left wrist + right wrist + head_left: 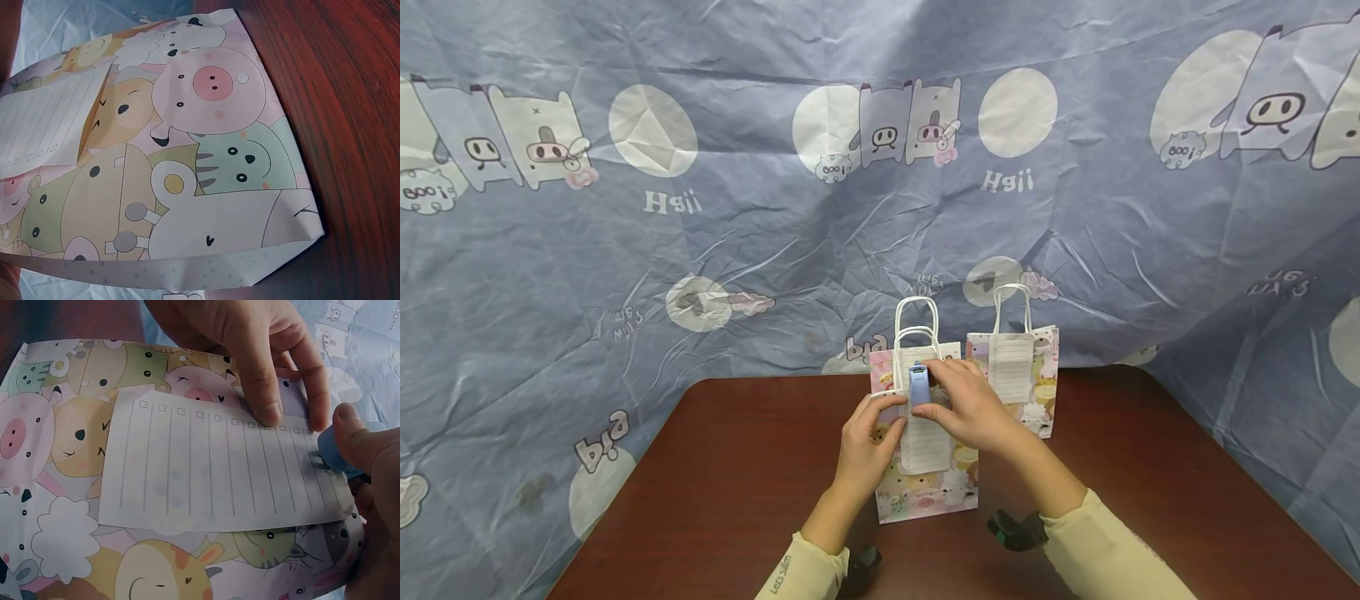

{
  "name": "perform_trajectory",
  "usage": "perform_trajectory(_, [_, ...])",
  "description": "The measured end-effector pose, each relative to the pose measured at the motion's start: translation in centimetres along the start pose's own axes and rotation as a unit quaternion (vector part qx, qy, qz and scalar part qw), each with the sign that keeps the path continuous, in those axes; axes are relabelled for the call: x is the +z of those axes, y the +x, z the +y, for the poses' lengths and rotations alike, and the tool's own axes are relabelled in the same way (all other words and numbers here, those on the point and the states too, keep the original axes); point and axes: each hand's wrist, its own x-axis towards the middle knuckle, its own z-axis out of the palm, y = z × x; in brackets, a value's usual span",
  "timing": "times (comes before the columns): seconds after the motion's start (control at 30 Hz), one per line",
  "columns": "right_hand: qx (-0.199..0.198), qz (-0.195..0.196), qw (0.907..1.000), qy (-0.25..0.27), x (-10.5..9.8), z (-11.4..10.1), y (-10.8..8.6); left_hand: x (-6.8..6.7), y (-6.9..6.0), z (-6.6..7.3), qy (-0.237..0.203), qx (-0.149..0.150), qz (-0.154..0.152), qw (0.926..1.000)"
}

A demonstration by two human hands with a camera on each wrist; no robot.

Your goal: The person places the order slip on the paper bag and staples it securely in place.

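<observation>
A paper bag [927,502] printed with cartoon animals stands upright, its front bearing a white lined sheet [925,447]. My right hand [976,410] holds a small blue stapler [919,386] between thumb and fingers at the bag's top edge; in the right wrist view the stapler [334,450] meets the sheet's top end. With my left hand [867,450] I grip the bag's upper left side. The left thumb [265,403] lies over the sheet's edge. The left wrist view shows the bag's lower front [231,162] and little of the hand.
A similar bag [1045,379] with white handles and a lined sheet stands behind at the right. What looks like another bag [880,363] is close behind the front one. The dark red table [760,475] reaches a blue printed cloth [737,242] hanging behind it.
</observation>
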Motion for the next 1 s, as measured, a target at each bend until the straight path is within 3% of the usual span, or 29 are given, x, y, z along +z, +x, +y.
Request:
perform_trajectory(0.33, [-0.023, 0.039, 0.999, -0.004, 0.8, 0.5, -0.5, 0.5, -0.1, 0.2, 0.012, -0.004, 0.005, 0.9999])
perform_trajectory(1.0, [-0.065, 0.111, 0.9914, -0.024, 1.6, 0.5, -0.6, 0.0, 0.1, -0.1, -0.008, 0.0, -0.012, 0.9999])
